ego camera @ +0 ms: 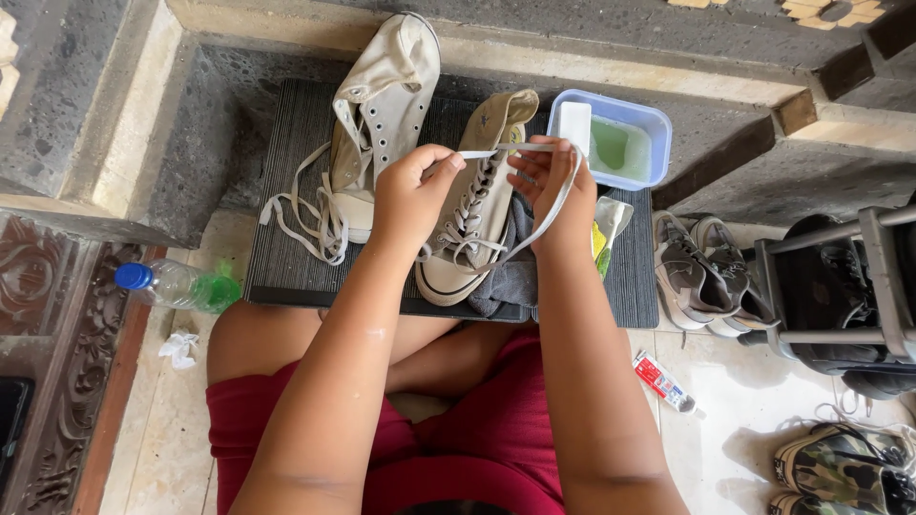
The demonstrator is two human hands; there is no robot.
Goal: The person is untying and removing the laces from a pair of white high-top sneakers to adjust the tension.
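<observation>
A dark ribbed rectangular floor mat (286,191) lies across the grey stone step and carries most of the things in view. At the right edge a grey metal shoe rack (883,277) stands with dark shoes on it, a pair of grey-brown sneakers (706,277) sits on the pale tile floor between rack and mat, and camouflage-patterned shoes (840,467) lie in the bottom right corner. On the mat, a cream canvas high-top shoe without laces (382,105) lies on its side at the upper left, its loose white lace (305,215) coiled just beside it. A second cream canvas high-top shoe (477,205) stands near the mat's middle, partly laced, its right side against a crumpled grey cloth (510,277). Behind it to the right sits a pale blue rectangular plastic tub (654,129) holding greenish liquid, with a white bar propped at its left wall. A clear plastic bottle with a blue cap (176,284) lies on the floor left of the mat, and a small red-and-white tube (663,381) lies on the tiles to the right. Above the laced shoe, the left hand (410,195) is closed with thumb and fingertips pinching a flat white shoelace (544,224); the right hand (553,186) has its fingers curled, the same lace looping around it and running down to the shoe's eyelets.
</observation>
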